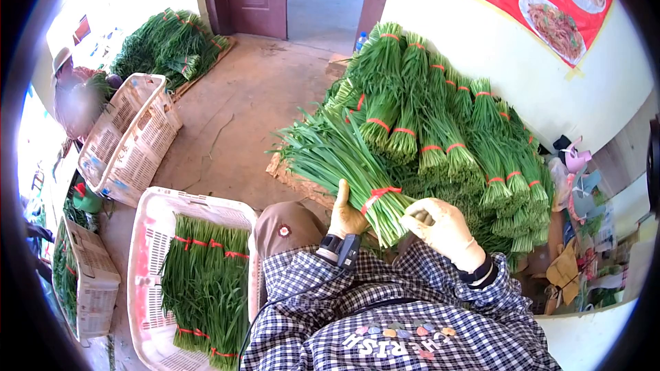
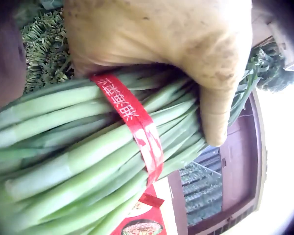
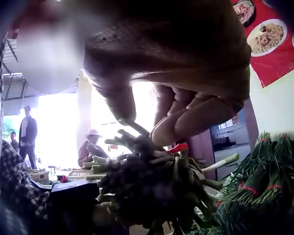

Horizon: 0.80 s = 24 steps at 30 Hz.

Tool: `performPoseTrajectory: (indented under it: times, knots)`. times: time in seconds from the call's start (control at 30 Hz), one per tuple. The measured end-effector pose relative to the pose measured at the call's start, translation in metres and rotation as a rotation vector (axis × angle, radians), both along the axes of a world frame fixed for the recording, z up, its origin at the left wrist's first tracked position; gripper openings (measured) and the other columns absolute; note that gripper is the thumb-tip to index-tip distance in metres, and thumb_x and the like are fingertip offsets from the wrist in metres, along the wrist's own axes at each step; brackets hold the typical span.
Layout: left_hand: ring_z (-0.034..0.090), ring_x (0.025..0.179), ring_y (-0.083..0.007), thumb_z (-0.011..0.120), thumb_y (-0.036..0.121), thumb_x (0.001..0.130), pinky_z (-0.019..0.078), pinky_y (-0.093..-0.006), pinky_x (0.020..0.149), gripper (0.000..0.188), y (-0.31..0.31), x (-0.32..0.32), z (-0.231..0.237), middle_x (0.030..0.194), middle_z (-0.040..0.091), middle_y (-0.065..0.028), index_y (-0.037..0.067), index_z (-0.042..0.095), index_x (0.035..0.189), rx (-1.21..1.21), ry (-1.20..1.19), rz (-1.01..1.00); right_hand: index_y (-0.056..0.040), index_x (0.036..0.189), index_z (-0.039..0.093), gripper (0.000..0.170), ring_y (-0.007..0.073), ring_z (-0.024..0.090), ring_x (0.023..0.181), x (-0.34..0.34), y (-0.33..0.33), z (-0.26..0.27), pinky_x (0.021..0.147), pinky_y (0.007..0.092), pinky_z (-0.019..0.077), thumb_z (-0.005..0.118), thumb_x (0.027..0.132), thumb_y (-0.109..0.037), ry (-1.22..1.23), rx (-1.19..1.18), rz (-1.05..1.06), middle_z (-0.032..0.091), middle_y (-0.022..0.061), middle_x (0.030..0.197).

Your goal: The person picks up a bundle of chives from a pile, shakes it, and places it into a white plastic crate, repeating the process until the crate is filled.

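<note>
A bundle of garlic chives (image 1: 342, 161) lies across my lap area, leaves pointing up and left. My left hand (image 1: 347, 218) grips it from the side, thumb up along the stalks, just by the red tape (image 1: 379, 195). In the left wrist view, that printed red tape (image 2: 132, 117) wraps the pale stalks beside the palm. My right hand (image 1: 440, 227) is at the cut ends of the bundle. There, in the right wrist view, its thumb and curled fingers (image 3: 186, 125) pinch a single stalk (image 3: 137, 128) at the top edge of the bundle.
A large pile of taped chive bundles (image 1: 447, 130) rises ahead and to the right. At my left stands a white crate (image 1: 141, 261) holding several bundles. More crates (image 1: 134, 141) and a person sit farther left; another heap of greens (image 1: 168, 45) lies by the wall.
</note>
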<state>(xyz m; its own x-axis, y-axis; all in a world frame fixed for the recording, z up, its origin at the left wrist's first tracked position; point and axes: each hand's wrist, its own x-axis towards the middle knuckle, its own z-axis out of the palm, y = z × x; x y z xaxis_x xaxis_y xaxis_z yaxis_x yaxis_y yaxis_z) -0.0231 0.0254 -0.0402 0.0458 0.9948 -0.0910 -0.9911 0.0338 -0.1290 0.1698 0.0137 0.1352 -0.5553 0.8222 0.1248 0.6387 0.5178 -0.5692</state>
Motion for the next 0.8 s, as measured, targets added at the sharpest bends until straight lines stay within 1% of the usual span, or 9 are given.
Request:
performPoseTrajectory:
  times: [0.2, 0.3, 0.33, 0.43, 0.5, 0.53, 0.57, 0.67, 0.8]
  knots:
    - [0.056, 0.134, -0.0350, 0.075, 0.030, 0.096, 0.0426, -0.0543, 0.117, 0.063, -0.007, -0.016, 0.002, 0.145, 0.059, -0.0167, 0.004, 0.050, 0.148, 0.099, 0.306, 0.042, -0.0131, 0.107, 0.076, 0.020, 0.0160, 0.072, 0.086, 0.009, 0.015, 0.017, 0.083, 0.0328, 0.0571, 0.074, 0.095, -0.029, -0.083, -0.468, -0.052, 0.078, 0.0016, 0.096]
    - [0.062, 0.125, -0.0269, 0.081, 0.013, 0.088, 0.0474, -0.0431, 0.110, 0.059, -0.006, -0.023, 0.003, 0.137, 0.065, -0.0109, 0.002, 0.056, 0.141, 0.083, 0.536, -0.001, -0.0106, 0.152, 0.046, 0.078, 0.0291, 0.060, 0.129, 0.001, 0.034, 0.016, 0.111, 0.0447, 0.0475, 0.082, 0.089, -0.038, 0.129, -0.257, -0.075, 0.061, 0.0180, 0.142]
    - [0.062, 0.123, -0.0249, 0.082, 0.012, 0.087, 0.0477, -0.0413, 0.108, 0.060, -0.006, -0.018, 0.006, 0.135, 0.066, -0.0097, 0.002, 0.057, 0.140, 0.097, 0.649, 0.061, -0.0079, 0.164, 0.019, 0.107, 0.0346, 0.044, 0.146, -0.005, 0.043, 0.011, 0.120, 0.0468, 0.0378, 0.085, 0.086, -0.040, 0.170, -0.287, 0.007, 0.044, 0.0271, 0.156]
    - [0.061, 0.118, -0.0200, 0.086, 0.009, 0.083, 0.0477, -0.0367, 0.104, 0.063, -0.006, -0.010, 0.009, 0.132, 0.067, -0.0053, 0.003, 0.057, 0.139, 0.140, 0.868, 0.060, -0.0025, 0.164, 0.009, 0.123, 0.0355, 0.035, 0.151, -0.036, 0.060, -0.021, 0.124, 0.0433, 0.0320, 0.089, 0.079, -0.041, 0.206, -0.114, 0.085, 0.033, 0.0291, 0.162]
    - [0.061, 0.118, -0.0205, 0.086, 0.005, 0.082, 0.0476, -0.0365, 0.104, 0.063, -0.010, -0.009, 0.018, 0.132, 0.067, -0.0050, 0.004, 0.057, 0.139, 0.068, 1.116, -0.021, -0.0006, 0.163, 0.009, 0.118, 0.0336, 0.042, 0.146, -0.057, 0.070, -0.041, 0.120, 0.0386, 0.0372, 0.088, 0.082, -0.032, 0.539, -0.350, 0.155, 0.039, 0.0261, 0.158]
    - [0.062, 0.118, -0.0206, 0.085, 0.003, 0.083, 0.0487, -0.0369, 0.104, 0.062, -0.010, -0.005, 0.013, 0.132, 0.067, -0.0050, 0.005, 0.058, 0.139, 0.092, 1.085, 0.046, -0.0003, 0.158, 0.030, 0.092, 0.0278, 0.058, 0.128, -0.063, 0.074, -0.046, 0.109, 0.0349, 0.0475, 0.084, 0.086, -0.020, 0.697, -0.509, 0.142, 0.056, 0.0196, 0.144]
    - [0.062, 0.118, -0.0206, 0.085, 0.003, 0.083, 0.0487, -0.0369, 0.104, 0.062, -0.010, -0.004, 0.014, 0.132, 0.067, -0.0050, 0.005, 0.058, 0.139, 0.094, 1.090, 0.046, -0.0003, 0.158, 0.030, 0.092, 0.0278, 0.058, 0.128, -0.062, 0.078, -0.045, 0.109, 0.0349, 0.0475, 0.084, 0.086, -0.020, 0.702, -0.507, 0.143, 0.056, 0.0196, 0.144]
    - [0.058, 0.124, -0.0223, 0.084, 0.003, 0.083, 0.0486, -0.0402, 0.106, 0.072, -0.008, -0.007, 0.012, 0.136, 0.062, -0.0032, 0.010, 0.050, 0.147, 0.071, 0.854, 0.039, 0.0005, 0.122, 0.067, 0.033, 0.0164, 0.069, 0.097, -0.053, 0.083, -0.042, 0.089, 0.0321, 0.0544, 0.076, 0.090, -0.008, 0.613, -0.389, 0.015, 0.075, 0.0076, 0.111]
    - [0.058, 0.126, -0.0235, 0.083, 0.002, 0.084, 0.0478, -0.0406, 0.107, 0.070, -0.005, -0.007, 0.004, 0.137, 0.062, -0.0036, 0.009, 0.051, 0.146, 0.076, 0.811, 0.035, 0.0003, 0.113, 0.071, 0.024, 0.0144, 0.070, 0.091, -0.041, 0.085, -0.049, 0.083, 0.0300, 0.0548, 0.075, 0.091, -0.006, 0.661, -0.442, 0.004, 0.076, 0.0055, 0.104]
